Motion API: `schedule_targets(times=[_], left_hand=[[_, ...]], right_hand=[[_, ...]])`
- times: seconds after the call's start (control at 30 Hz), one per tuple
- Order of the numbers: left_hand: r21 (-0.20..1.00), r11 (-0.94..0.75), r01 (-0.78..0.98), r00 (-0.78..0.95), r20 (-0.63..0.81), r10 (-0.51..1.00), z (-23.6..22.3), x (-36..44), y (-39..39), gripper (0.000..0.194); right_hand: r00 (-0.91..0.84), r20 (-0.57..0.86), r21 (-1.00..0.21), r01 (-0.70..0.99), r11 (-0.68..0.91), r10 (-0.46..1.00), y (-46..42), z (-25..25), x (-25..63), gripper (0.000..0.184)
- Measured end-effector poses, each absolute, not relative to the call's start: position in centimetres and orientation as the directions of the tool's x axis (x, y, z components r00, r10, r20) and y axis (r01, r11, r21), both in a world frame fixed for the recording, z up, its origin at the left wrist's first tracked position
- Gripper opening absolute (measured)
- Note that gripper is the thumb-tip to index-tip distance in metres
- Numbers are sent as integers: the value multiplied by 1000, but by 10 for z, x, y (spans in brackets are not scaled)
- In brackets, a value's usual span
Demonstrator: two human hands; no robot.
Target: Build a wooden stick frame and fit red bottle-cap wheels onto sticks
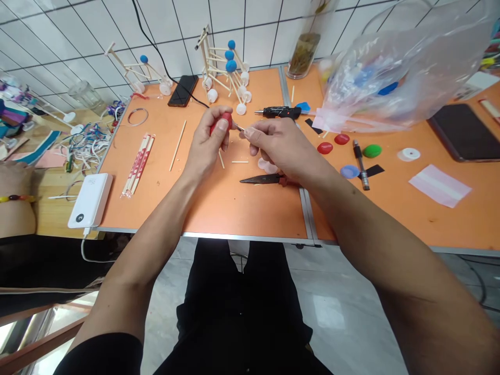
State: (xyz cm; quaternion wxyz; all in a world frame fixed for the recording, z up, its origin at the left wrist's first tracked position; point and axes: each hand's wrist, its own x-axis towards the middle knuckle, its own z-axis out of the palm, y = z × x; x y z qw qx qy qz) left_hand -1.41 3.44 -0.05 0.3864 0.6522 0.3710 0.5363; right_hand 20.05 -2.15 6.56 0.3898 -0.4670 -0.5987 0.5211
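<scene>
My left hand [213, 135] is closed around a red rounded piece [222, 123], its kind partly hidden by the fingers. A thin dark shaft [238, 127] runs between it and my right hand [269, 138]. The thumb and fingertips of my right hand are pinched at the shaft's other end; I cannot make out what they hold there. Below my right hand lie pliers [263, 179] with dark jaws and a mostly hidden red handle. Translucent round pieces [267, 165] and a short wooden stick [239, 162] lie near them.
Stick models with blue balls [231, 66] stand by the tiled wall. A black hot glue gun [279, 112], a phone [183, 91], wrapped chopsticks [138, 165], a white power bank [90, 200], a green oval piece [372, 151] and a plastic bag [402, 78] lie around. Another person's arm [17, 200] is at left.
</scene>
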Motion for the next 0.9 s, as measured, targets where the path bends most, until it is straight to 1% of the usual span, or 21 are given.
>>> schedule_targets(times=[0.03, 0.1, 0.17, 0.27, 0.33, 0.43, 0.6, 0.73, 0.8, 0.9], left_hand=[[925, -380, 24, 140, 373, 917, 0, -14, 36, 46], [958, -275, -83, 112, 284, 952, 6, -14, 35, 35], [967, -163, -195, 101, 185, 978, 14, -13, 30, 29], [945, -13, -326, 128, 58, 990, 27, -10, 19, 27], [927, 36, -374, 122, 11, 992, 32, -7, 15, 26], [919, 51, -392, 116, -6, 993, 34, -5, 14, 21], [926, 30, -376, 130, 21, 991, 32, -3, 15, 16], [942, 9, -336, 133, 38, 990, 30, -3, 14, 16], [953, -20, -303, 131, 63, 989, 29, -3, 13, 17], [960, -114, -256, 134, 152, 979, 24, -3, 14, 18]], right_hand=[[-221, 69, -961, 248, 124, 973, -22, 64, 200, 41], [-178, 225, -848, 449, 282, 958, -23, 61, 199, 38], [-172, 328, -691, 628, 359, 929, -25, 59, 198, 33], [-230, 373, -484, 778, 400, 899, -28, 56, 197, 37], [-268, 382, -402, 814, 420, 884, -30, 54, 197, 43], [-295, 408, -346, 826, 446, 864, -33, 51, 197, 48], [-306, 446, -306, 831, 465, 841, -35, 50, 197, 53], [-300, 418, -252, 868, 427, 857, -38, 53, 195, 52], [-287, 388, -231, 890, 393, 876, -40, 55, 193, 51], [-269, 395, -250, 889, 384, 879, -42, 57, 190, 48]])
